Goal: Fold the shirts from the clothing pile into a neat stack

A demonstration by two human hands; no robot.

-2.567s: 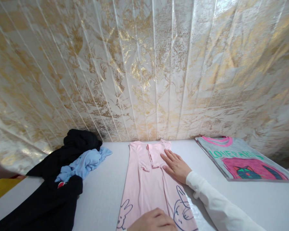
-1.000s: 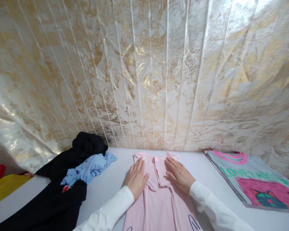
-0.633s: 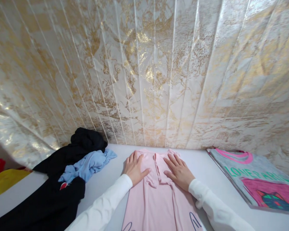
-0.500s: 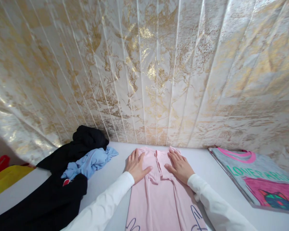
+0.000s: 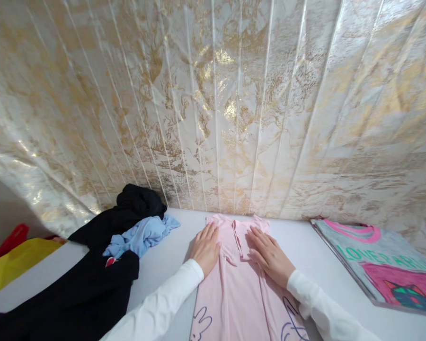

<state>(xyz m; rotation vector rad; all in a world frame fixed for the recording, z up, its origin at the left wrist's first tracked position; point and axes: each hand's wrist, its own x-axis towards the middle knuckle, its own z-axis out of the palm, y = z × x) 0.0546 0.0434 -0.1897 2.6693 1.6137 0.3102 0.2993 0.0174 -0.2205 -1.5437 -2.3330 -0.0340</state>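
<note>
A pink shirt (image 5: 243, 293) lies on the white table, its long sides folded inward and dark line drawings showing near the lower edges. Its sleeves meet near the top, with a narrow gap between them. My left hand (image 5: 206, 247) rests flat on the upper left edge of the shirt, fingers stretched out. On the upper right part, my right hand (image 5: 270, 253) lies with its fingers extended over the folded cloth. Neither hand grips anything. The shirt's bottom end runs out of view.
On the left lie black garments (image 5: 92, 284), a crumpled light blue cloth (image 5: 144, 237), a yellow cloth (image 5: 26, 260) and a red item (image 5: 12, 240). Folded grey shirts with pink collar (image 5: 383, 260) are stacked at right. A gold-patterned curtain (image 5: 216, 118) hangs behind the white table (image 5: 337, 303).
My left hand has shifted slightly right, its thumb drawn closer to the fingers. My right hand has moved slightly right and down. The camera view has turned a little left.
</note>
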